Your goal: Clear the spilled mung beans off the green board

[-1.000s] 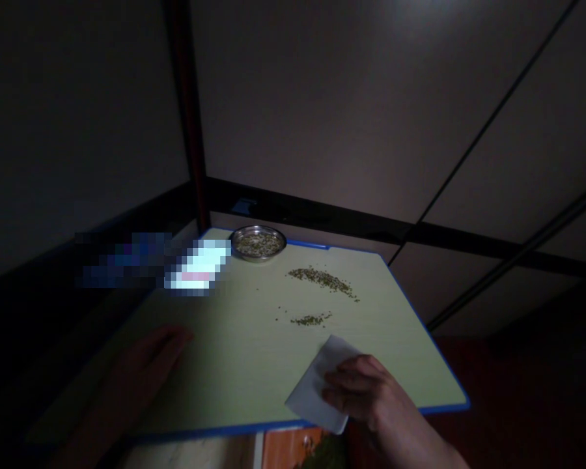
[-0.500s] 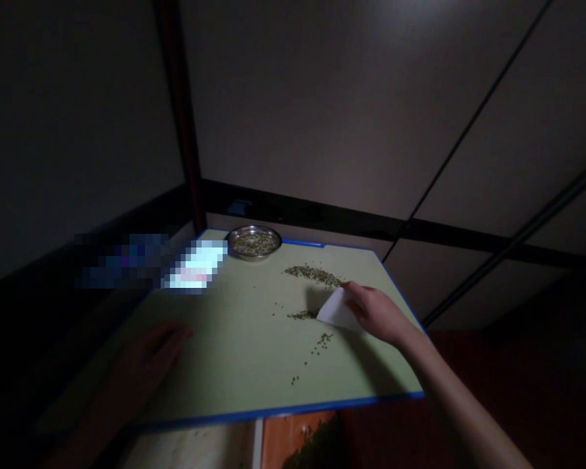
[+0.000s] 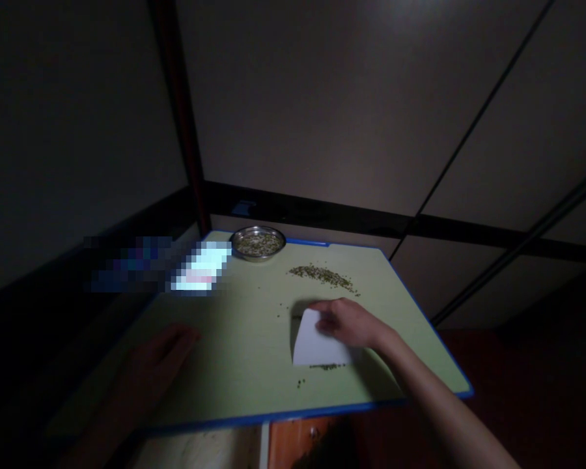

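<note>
A white card (image 3: 317, 342) is pinched in my right hand (image 3: 349, 320), its lower edge down on the pale green tabletop (image 3: 244, 352). Along that edge gathers a short line of small green beans (image 3: 328, 367), with a few loose ones just nearer to me. Behind the hand lies a larger streak of the same beans (image 3: 322, 274); some of the beans behind the card are hidden. In shadow on the left side of the table rests my left hand (image 3: 163, 355), holding nothing, its fingers loosely apart.
A round metal bowl (image 3: 258, 244) of beans and paler grains stands at the table's back left. Beside it is a bright, blurred-out screen (image 3: 202, 267). Blue edging (image 3: 268, 417) rims the table. Dark cabinet panels (image 3: 312, 117) rise behind; an orange surface (image 3: 293, 443) shows below the front edge.
My right hand has brought the card toward me and to the left, turning it broadside. Scattered beans are now bunched at its near edge. My left hand stays put.
</note>
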Action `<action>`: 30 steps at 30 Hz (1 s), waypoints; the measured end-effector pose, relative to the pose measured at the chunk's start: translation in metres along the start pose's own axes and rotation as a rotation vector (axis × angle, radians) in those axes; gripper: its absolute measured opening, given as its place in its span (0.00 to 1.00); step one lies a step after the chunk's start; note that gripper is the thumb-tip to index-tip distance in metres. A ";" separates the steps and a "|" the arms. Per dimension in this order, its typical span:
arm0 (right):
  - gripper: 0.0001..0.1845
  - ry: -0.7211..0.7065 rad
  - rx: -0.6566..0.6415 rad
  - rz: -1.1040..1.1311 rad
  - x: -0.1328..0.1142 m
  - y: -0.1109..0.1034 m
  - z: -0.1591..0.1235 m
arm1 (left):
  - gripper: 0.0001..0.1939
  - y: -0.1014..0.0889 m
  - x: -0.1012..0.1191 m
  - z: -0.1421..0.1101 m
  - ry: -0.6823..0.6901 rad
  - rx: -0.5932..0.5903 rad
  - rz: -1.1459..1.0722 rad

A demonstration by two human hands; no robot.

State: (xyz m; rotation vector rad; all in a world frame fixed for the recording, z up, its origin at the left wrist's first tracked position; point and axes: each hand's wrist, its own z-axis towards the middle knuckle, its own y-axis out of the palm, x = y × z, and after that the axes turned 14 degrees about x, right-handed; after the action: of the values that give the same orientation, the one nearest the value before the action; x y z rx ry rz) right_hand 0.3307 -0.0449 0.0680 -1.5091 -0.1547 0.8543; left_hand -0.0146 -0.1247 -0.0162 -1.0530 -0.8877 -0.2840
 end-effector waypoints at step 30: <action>0.16 0.060 -0.160 0.334 -0.002 0.029 -0.014 | 0.18 0.000 -0.001 -0.001 0.007 -0.030 -0.101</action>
State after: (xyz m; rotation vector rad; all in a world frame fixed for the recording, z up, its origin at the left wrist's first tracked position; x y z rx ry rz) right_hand 0.3256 -0.0620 0.0412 -1.7379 0.0779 1.0803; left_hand -0.0148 -0.1252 -0.0174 -1.0357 -0.9345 -0.3866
